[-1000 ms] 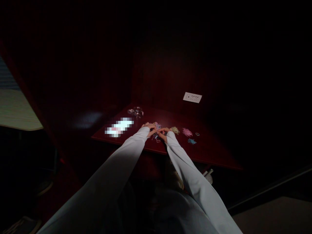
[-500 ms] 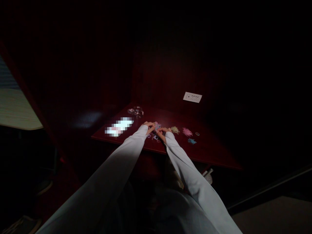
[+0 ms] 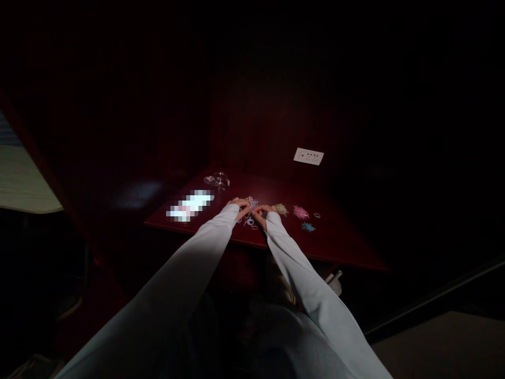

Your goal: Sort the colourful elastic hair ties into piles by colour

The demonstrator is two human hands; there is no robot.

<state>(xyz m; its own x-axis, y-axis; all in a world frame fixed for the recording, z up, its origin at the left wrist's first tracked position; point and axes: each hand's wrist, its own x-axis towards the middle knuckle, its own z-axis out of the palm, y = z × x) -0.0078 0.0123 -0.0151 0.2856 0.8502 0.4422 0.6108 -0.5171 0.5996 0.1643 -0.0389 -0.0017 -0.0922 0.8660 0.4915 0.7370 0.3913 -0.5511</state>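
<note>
My left hand (image 3: 240,205) and my right hand (image 3: 262,212) come together over a mixed pile of thin, pastel hair ties (image 3: 250,223) on the dark red desk. Both have bent, closed fingers, with the fingertips in among the purple and pink bands. What the fingertips hold is too small and partly hidden to make out. Right of my right hand lies a bunch of pale yellow hair ties (image 3: 281,209). Beyond it are a pink bunch (image 3: 301,212) and a teal bunch (image 3: 308,227). A single ring-shaped band (image 3: 316,215) rests at the far right.
A lit, pixelated phone-like screen (image 3: 191,205) lies on the desk (image 3: 335,247) at left. Behind it stands a clear container (image 3: 221,180), with a small roundish piece (image 3: 209,180) beside it. A white socket panel (image 3: 309,156) is on the back wall.
The whole view has shifted slightly, so things appear a little further left. My hands stay at the mixed pile, with the fingertips shifted slightly; the sorted bunches look the same.
</note>
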